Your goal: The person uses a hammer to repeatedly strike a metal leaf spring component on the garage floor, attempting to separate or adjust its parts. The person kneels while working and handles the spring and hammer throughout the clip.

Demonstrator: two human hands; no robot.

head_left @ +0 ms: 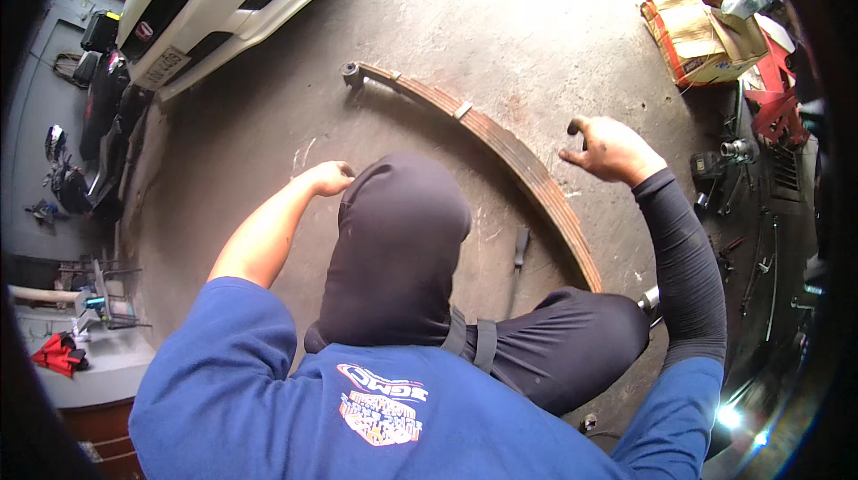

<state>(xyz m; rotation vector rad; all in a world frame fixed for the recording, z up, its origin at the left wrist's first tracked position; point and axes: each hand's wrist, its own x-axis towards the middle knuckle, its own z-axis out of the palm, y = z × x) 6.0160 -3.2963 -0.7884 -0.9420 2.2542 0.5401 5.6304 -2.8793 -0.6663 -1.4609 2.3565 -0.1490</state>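
A long, curved leaf spring, rusty brown with stacked leaves, lies on the concrete floor in front of my knees. An eye shows at its far left end, and the near right end passes behind my knee. My right hand hovers to the right of the spring, its darkened thumb and fingers apart, with nothing between them. Beside my left knee is my left hand, fingers curled in and partly out of sight; nothing shows in it. A screwdriver-like tool with a black handle lies between my legs and the spring.
A white car stands at the far left. At the far right sits an opened cardboard box, near red metal stands. Several tools and a power tool lie along the right. A metal cylindrical piece touches my right knee's outline.
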